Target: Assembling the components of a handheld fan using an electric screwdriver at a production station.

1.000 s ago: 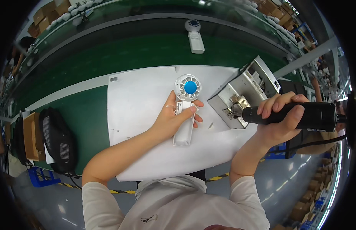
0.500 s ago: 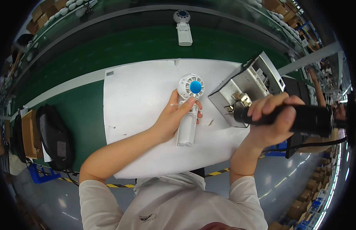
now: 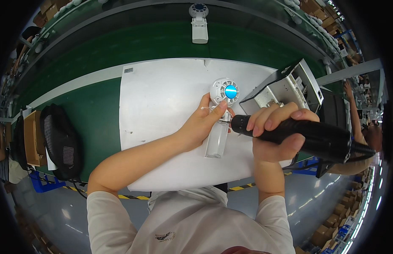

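Observation:
My left hand point(image 3: 207, 121) is closed round the neck of a white handheld fan point(image 3: 216, 142) with a round slotted head and a shiny blue centre. The fan's handle points toward me over the white work mat point(image 3: 162, 101). In my right hand point(image 3: 281, 127) is a black corded electric screwdriver point(image 3: 315, 137), held nearly level. Its thin bit reaches to the hinge area of the fan, beside my left fingers; the exact contact is hidden. Just beyond my right hand stands a metal screw feeder box point(image 3: 285, 86), partly covered by that hand.
Another white fan point(image 3: 200, 27) lies on the green conveyor belt point(image 3: 145, 42) at the far side. A black mesh bag point(image 3: 61, 144) and a cardboard box point(image 3: 34, 139) are at the left. A grey metal bar point(image 3: 353, 73) crosses at right, with a person's arm point(image 3: 352, 110) beyond.
My right hand has brought the screwdriver away from the screw feeder and leftward to the fan's hinge. The fan in my left hand has shifted slightly right.

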{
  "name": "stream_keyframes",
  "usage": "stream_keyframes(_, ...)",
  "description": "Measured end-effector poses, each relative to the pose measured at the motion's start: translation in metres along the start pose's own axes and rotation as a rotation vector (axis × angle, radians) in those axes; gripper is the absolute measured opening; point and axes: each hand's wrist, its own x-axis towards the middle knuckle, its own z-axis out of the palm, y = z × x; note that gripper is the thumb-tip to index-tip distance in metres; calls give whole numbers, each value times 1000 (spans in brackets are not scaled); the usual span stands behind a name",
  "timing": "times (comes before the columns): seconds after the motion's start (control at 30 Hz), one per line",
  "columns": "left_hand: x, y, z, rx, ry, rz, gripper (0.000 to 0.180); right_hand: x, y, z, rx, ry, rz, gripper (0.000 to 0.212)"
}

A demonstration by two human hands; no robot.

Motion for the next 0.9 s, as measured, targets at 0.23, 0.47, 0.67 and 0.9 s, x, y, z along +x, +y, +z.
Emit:
stream_keyframes(0.23, 0, -5, 0, 64, 8, 52, 52, -5, 7, 4, 17, 65, 115, 37)
stream_keyframes(0.47, -1, 3, 5, -24, 34, -51, 48, -4, 16, 3, 39, 17, 73, 34)
stream_keyframes(0.67, 1, 9, 14, 1, 70, -55, 46, 8, 13, -1, 28, -71, -14, 24)
stream_keyframes(0.9, 1, 11, 15, 42, -33, -55, 50, 30, -49, -40, -486, 369, -187, 18)
